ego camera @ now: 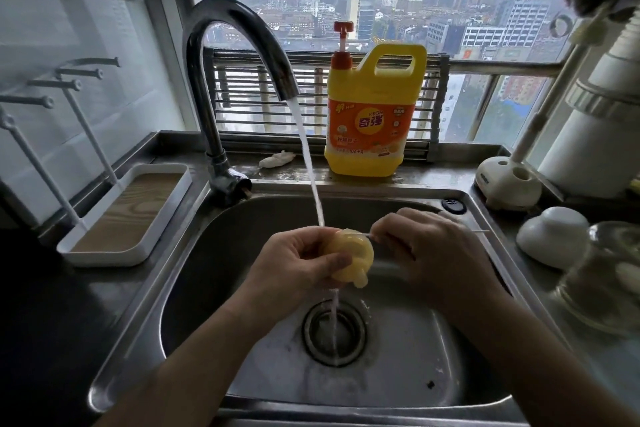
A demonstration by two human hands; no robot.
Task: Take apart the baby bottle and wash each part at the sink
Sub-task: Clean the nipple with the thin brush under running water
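Observation:
Over the steel sink (194, 274), my left hand (298, 263) grips a yellowish translucent bottle nipple (356, 258) under the running water from the tap (239, 55). My right hand (429, 246) pinches a thin white brush stick (481, 231) whose tip goes into the nipple's rim. The stream falls past the nipple into the drain (334, 334). A clear glass bottle body (602, 277) and a white dome cap (552, 236) lie on the counter to the right.
A yellow dish soap jug (372, 114) with a red pump stands on the ledge behind the sink. A white drying rack tray (131, 215) with pegs sits at the left. A white appliance base (507, 180) stands at the right rear. A crumpled white scrap (275, 159) lies by the tap.

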